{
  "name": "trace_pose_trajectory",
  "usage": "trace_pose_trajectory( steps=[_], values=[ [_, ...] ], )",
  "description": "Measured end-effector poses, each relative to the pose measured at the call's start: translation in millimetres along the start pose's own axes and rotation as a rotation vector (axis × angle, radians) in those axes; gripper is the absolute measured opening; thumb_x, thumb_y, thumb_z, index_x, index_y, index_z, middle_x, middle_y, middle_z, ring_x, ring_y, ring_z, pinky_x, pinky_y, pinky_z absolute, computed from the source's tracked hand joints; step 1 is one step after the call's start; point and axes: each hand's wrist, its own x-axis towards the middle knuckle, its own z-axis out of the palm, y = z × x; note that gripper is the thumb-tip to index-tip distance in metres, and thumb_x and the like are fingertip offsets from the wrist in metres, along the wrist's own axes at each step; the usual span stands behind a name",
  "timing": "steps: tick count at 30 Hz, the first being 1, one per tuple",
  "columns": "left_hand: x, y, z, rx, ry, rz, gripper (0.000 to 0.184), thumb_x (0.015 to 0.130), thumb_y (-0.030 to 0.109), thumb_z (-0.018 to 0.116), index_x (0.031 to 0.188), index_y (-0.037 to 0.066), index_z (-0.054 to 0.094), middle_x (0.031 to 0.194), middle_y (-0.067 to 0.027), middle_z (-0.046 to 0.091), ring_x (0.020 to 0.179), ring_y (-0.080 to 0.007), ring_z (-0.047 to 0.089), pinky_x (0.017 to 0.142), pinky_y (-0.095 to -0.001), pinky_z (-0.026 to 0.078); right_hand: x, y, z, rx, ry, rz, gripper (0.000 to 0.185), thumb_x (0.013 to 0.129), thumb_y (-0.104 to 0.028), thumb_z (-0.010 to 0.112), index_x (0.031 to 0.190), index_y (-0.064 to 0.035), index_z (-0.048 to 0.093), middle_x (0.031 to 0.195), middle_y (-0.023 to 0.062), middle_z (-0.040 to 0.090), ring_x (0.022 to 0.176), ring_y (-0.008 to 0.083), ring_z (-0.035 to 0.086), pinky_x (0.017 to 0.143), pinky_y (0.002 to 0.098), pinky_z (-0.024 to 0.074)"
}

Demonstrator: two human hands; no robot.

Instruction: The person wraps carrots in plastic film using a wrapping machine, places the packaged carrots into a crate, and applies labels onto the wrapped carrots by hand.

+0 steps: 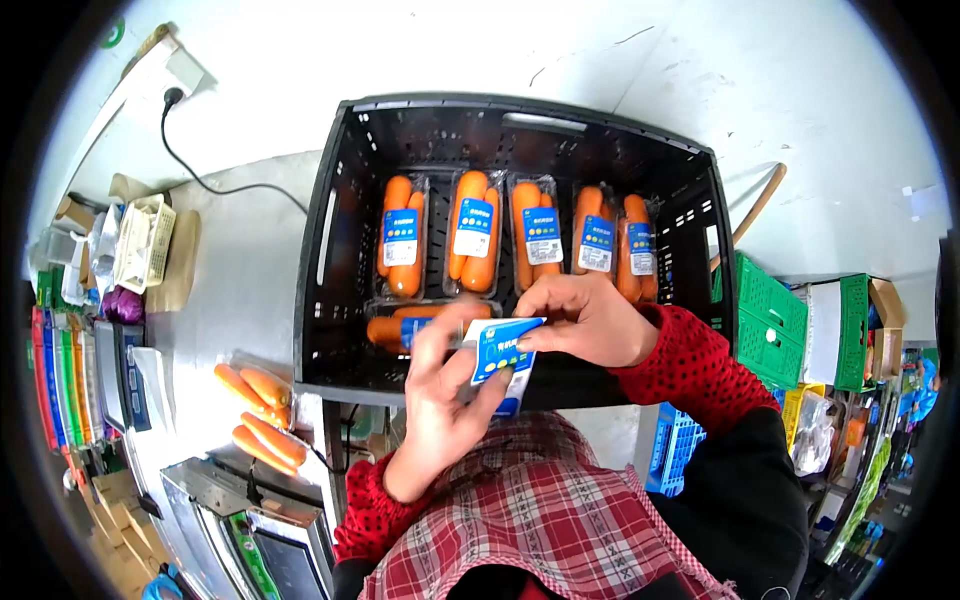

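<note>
In front of my chest, my left hand [440, 400] is closed around blue-and-white printed labels [505, 352], which look like a small stack. My right hand [590, 322] pinches the upper right corner of the top label between thumb and fingers. Both hands are over the near edge of a black plastic crate [520, 108]. Inside the crate, several clear packs of carrots [474, 232] stand in a row, each with a blue-and-white label. Another carrot pack [385, 330] lies crosswise near the front left, partly hidden by my left hand.
Left of the crate, unlabelled carrots in clear wrap [265, 390] lie on a metal surface [230, 240]. Below them stands a metal-cased machine [240, 520]. A black cable [190, 165] runs to the crate's left side. On the right are green crates [770, 315] and a blue crate [677, 445].
</note>
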Motion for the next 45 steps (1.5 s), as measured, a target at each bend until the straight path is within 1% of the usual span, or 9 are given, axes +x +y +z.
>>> trace_pose_trajectory(
  steps=[3, 8, 16, 26, 32, 35, 38, 40, 45],
  values=[
    [-6.0, 7.2, 10.0, -0.414, 0.042, -0.329, 0.019, 0.081, 0.001, 0.073, 0.099, 0.001, 0.069, 0.079, -0.0081, 0.066, 0.067, -0.0102, 0.059, 0.063, -0.0242, 0.048, -1.4, -16.3, 13.5, -0.344, 0.138, -0.188, 0.016, 0.08, -0.005, 0.075, 0.094, -0.0003, 0.068, 0.084, 0.0049, 0.067, 0.075, 0.0093, 0.062, 0.068, 0.0244, 0.0504],
    [-39.2, 13.3, 22.6, -0.243, -0.238, -0.261, 0.023, 0.08, 0.004, 0.074, 0.103, 0.0, 0.069, 0.087, -0.0105, 0.071, 0.075, -0.0109, 0.066, 0.065, -0.027, 0.052, 17.9, -70.9, -67.8, -0.336, 0.544, -0.279, 0.014, 0.089, -0.004, 0.063, 0.102, -0.001, 0.061, 0.088, 0.0074, 0.068, 0.072, 0.014, 0.067, 0.067, 0.028, 0.0572],
    [-56.6, 8.1, -11.6, -0.474, -0.195, -0.493, 0.022, 0.086, 0.0, 0.068, 0.107, -0.004, 0.067, 0.096, -0.0099, 0.071, 0.085, -0.0122, 0.066, 0.074, -0.0248, 0.051, -10.1, 94.0, -112.4, -1.172, -0.723, 0.357, 0.043, 0.068, -0.006, 0.077, 0.108, -0.0083, 0.062, 0.096, 0.0135, 0.065, 0.092, 0.0357, 0.064, 0.076, 0.0471, 0.0512],
    [-69.8, 1.4, -25.9, -0.426, -0.187, -0.398, 0.027, 0.085, -0.001, 0.067, 0.112, -0.002, 0.064, 0.107, -0.0131, 0.067, 0.095, -0.0189, 0.065, 0.083, -0.0306, 0.048, -31.7, 143.2, -105.2, -1.583, -0.348, 0.317, 0.05, 0.078, -0.017, 0.069, 0.126, -0.0159, 0.054, 0.109, 0.0171, 0.063, 0.086, 0.036, 0.066, 0.074, 0.0441, 0.054],
    [-83.1, -6.4, -32.1, -0.322, -0.126, -0.244, 0.028, 0.08, 0.0, 0.068, 0.107, 0.001, 0.064, 0.1, -0.0159, 0.065, 0.087, -0.033, 0.066, 0.077, -0.0371, 0.051, 25.0, 4.3, 19.9, -0.086, -0.151, -0.036, 0.037, 0.077, -0.009, 0.077, 0.11, -0.0021, 0.06, 0.094, 0.0102, 0.065, 0.086, 0.0186, 0.063, 0.075, 0.0286, 0.0497],
    [-98.5, 2.0, -43.6, -0.201, -0.008, -0.311, 0.021, 0.073, 0.002, 0.071, 0.093, 0.005, 0.064, 0.106, -0.0131, 0.062, 0.087, -0.035, 0.063, 0.075, -0.0386, 0.051, 43.3, -13.3, 56.0, -0.332, -0.347, -0.172, 0.015, 0.078, 0.001, 0.072, 0.091, 0.0002, 0.065, 0.087, 0.0106, 0.065, 0.08, 0.0197, 0.064, 0.071, 0.0291, 0.05],
    [-103.9, 2.5, -55.8, 0.123, 0.275, -0.21, 0.025, 0.071, 0.002, 0.073, 0.095, 0.005, 0.068, 0.109, -0.0136, 0.06, 0.099, -0.0327, 0.059, 0.082, -0.0388, 0.049, 56.1, -21.9, 83.1, -0.258, -0.42, -0.082, 0.024, 0.078, -0.005, 0.075, 0.099, 0.0014, 0.064, 0.093, 0.0095, 0.063, 0.078, 0.0189, 0.062, 0.074, 0.0303, 0.0513],
    [-113.9, 5.7, -58.8, -0.015, 0.3, -0.257, 0.034, 0.069, 0.003, 0.074, 0.103, 0.006, 0.069, 0.111, -0.0153, 0.059, 0.099, -0.0328, 0.059, 0.085, -0.0397, 0.048, 70.0, -38.5, 111.7, -0.421, -0.387, -0.368, 0.037, 0.078, -0.005, 0.077, 0.111, 0.0, 0.06, 0.105, 0.0092, 0.058, 0.086, 0.0155, 0.061, 0.072, 0.0279, 0.0524],
    [-142.9, 2.4, -66.9, -0.007, 0.452, -0.305, 0.046, 0.066, -0.003, 0.066, 0.111, 0.007, 0.067, 0.121, -0.0173, 0.059, 0.116, -0.0388, 0.055, 0.098, -0.0422, 0.046, 101.7, -20.0, 137.2, -0.342, -0.743, -0.114, 0.047, 0.076, -0.001, 0.076, 0.119, -0.0013, 0.056, 0.099, 0.0087, 0.059, 0.08, 0.0156, 0.062, 0.067, 0.026, 0.0511]
  ],
)
